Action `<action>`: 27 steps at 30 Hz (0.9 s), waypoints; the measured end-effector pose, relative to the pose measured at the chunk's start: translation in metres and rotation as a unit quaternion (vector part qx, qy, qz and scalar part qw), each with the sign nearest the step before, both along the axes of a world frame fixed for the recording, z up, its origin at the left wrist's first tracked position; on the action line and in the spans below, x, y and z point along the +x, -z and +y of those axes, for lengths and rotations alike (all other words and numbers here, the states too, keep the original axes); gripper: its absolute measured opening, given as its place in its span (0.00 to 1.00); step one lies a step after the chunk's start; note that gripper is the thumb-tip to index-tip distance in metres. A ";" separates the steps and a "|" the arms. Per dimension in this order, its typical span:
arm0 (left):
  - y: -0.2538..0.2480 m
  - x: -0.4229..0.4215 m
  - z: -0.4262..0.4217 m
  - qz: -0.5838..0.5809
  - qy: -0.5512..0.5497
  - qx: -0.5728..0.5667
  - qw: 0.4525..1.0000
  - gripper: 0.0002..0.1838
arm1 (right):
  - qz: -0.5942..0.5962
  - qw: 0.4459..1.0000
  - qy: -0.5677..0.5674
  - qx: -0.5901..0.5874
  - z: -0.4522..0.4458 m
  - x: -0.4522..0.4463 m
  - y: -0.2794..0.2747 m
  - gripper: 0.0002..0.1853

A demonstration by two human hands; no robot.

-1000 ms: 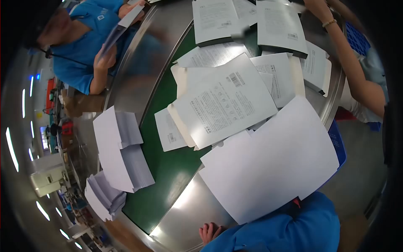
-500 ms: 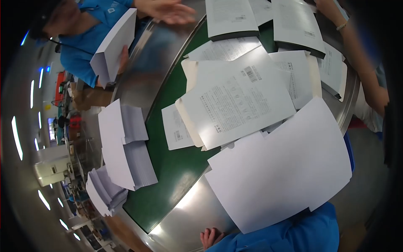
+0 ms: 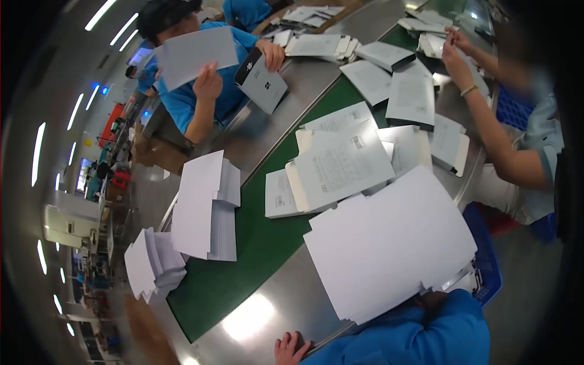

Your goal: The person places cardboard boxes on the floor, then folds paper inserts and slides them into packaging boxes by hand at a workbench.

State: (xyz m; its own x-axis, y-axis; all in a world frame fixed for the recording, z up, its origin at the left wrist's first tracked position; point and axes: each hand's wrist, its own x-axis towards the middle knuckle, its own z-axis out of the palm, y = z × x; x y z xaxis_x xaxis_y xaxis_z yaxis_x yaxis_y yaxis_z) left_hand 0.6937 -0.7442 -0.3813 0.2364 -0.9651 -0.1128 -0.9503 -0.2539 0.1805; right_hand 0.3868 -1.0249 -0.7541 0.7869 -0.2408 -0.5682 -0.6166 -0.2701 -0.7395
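Note:
My left hand [image 3: 292,348] rests on the bare metal edge of the table [image 3: 277,304], fingers a little apart, holding nothing. A large white blank sheet or stack [image 3: 389,243] lies at the front right, close against my blue right sleeve [image 3: 450,322]. Only a dark, skin-toned patch shows under its lower edge; my right hand's fingers are hidden there. Just beyond the white stack, flat printed boxes [image 3: 347,161] overlap on the green belt [image 3: 267,243]. Stacks of folded white paper [image 3: 198,204] stand at the left, with a smaller pile [image 3: 149,264] nearer.
Across the table a co-worker in blue [image 3: 182,109] holds a white sheet [image 3: 198,58] and a grey box [image 3: 264,82]. At the right are another person's raised hands [image 3: 456,52]. A blue basket [image 3: 490,274] stands beside the table. More boxes [image 3: 410,94] lie farther along.
The view has tilted up and shows more of the far table. The co-worker across has raised the white sheet and now also holds a grey box. My left hand stays on the metal.

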 end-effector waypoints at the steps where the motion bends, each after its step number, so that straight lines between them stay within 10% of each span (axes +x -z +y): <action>1: -0.005 -0.003 -0.001 0.008 -0.012 0.018 1.000 0.22 | -0.007 1.000 0.005 -0.014 -0.007 -0.008 -0.003 0.18; 5: -0.034 -0.010 -0.018 0.056 0.010 -0.008 0.998 0.24 | -0.032 0.997 0.033 -0.065 -0.026 -0.043 -0.016 0.18; 10: -0.032 -0.014 -0.010 0.002 0.031 -0.047 0.998 0.24 | 0.138 0.958 -0.252 -0.015 -0.048 -0.050 -0.064 0.20; 20: -0.015 -0.021 0.005 0.017 -0.124 -0.168 0.978 0.23 | -0.020 0.938 -0.345 0.035 -0.040 0.004 -0.471 0.18; 24: -0.008 -0.017 0.006 0.050 -0.173 -0.256 0.950 0.18 | -0.206 0.978 -0.040 0.019 -0.089 0.020 -0.532 0.11; 27: -0.006 -0.017 0.008 0.052 -0.162 -0.284 0.944 0.17 | -0.285 0.917 0.157 -0.231 -0.174 0.061 -0.504 0.15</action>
State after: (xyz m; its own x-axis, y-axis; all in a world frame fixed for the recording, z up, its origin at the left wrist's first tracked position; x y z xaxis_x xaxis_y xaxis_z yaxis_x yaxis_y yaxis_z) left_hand 0.6770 -0.7363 -0.3751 0.5460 -0.7554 0.3621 -0.8087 -0.3625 0.4632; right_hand 0.4479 -1.1990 -0.2505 0.7754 -0.6174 0.1330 -0.2665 -0.5107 -0.8174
